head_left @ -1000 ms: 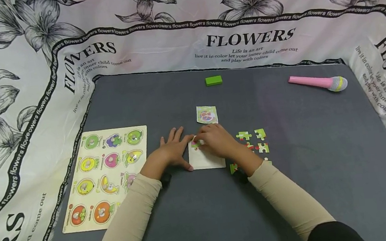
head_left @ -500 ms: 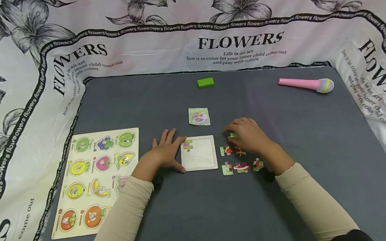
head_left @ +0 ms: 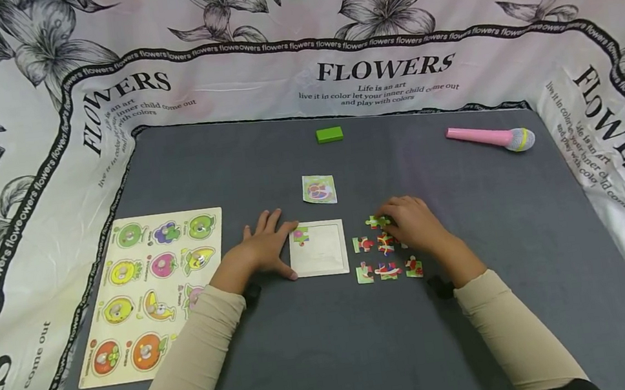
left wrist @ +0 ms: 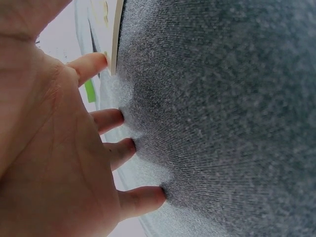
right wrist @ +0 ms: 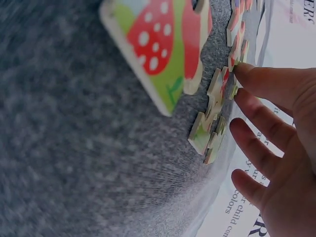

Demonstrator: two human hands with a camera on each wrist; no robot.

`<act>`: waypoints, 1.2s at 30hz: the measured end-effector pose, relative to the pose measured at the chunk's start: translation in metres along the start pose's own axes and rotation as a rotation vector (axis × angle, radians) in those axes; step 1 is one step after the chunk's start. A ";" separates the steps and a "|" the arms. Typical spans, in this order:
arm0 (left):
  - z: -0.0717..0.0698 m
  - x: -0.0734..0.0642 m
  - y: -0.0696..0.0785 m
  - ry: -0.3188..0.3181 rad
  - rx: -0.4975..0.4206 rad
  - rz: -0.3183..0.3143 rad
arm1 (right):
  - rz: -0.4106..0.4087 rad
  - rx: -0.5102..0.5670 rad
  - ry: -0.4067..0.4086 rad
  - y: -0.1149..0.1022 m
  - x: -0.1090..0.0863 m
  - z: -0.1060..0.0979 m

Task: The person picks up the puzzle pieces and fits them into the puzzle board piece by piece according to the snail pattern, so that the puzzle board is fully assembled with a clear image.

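My left hand (head_left: pixel 257 250) lies with fingers spread at the left side of a white puzzle tray (head_left: pixel 326 255). In the left wrist view its index fingertip touches the tray's corner (left wrist: pixel 116 64); the other fingertips rest on the grey cloth. One puzzle piece (head_left: pixel 300 235) sits in the tray's upper left corner. Right of the tray, my right hand (head_left: pixel 418 224) has thumb and index fingertip at a green-edged puzzle piece (head_left: pixel 374 221) and appears to pinch it. Several loose pieces (head_left: pixel 387 271) lie in rows below, with red, spotted parts. The right hand covers some of them.
Behind the tray lies a small picture card (head_left: pixel 319 189). Farther back are a green block (head_left: pixel 330 135) and a pink toy microphone (head_left: pixel 487 136). A fruit board (head_left: pixel 149 293) lies at the left, partly under the left sleeve. Flower-printed cloth (head_left: pixel 386 78) borders the table.
My right hand has moved from the tray's upper left corner rightward to the loose pieces, leaving a piece in that corner. The left hand keeps its place; the head view has shifted slightly.
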State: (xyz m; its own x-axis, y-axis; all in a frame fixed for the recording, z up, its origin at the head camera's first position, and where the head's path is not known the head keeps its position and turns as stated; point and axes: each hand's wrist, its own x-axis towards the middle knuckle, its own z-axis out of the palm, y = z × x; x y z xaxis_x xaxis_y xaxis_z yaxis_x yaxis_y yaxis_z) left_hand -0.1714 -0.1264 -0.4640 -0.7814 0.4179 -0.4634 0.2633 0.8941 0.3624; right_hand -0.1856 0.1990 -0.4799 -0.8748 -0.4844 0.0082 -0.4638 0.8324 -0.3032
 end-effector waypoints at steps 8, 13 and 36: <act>0.001 -0.003 -0.005 -0.006 -0.012 -0.017 | -0.017 -0.010 0.009 -0.006 0.006 0.002; 0.001 -0.003 -0.006 -0.001 -0.020 -0.015 | -0.063 -0.026 0.039 -0.017 0.014 0.002; 0.000 0.005 -0.007 -0.017 0.022 -0.021 | -0.248 -0.097 0.010 -0.088 0.058 0.036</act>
State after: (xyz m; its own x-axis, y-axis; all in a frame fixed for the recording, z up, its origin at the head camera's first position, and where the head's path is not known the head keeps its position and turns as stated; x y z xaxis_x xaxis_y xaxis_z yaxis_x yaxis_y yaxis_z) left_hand -0.1767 -0.1302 -0.4688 -0.7770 0.4015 -0.4849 0.2593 0.9060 0.3347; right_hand -0.1898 0.0879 -0.4865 -0.7340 -0.6743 0.0807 -0.6749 0.7109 -0.1978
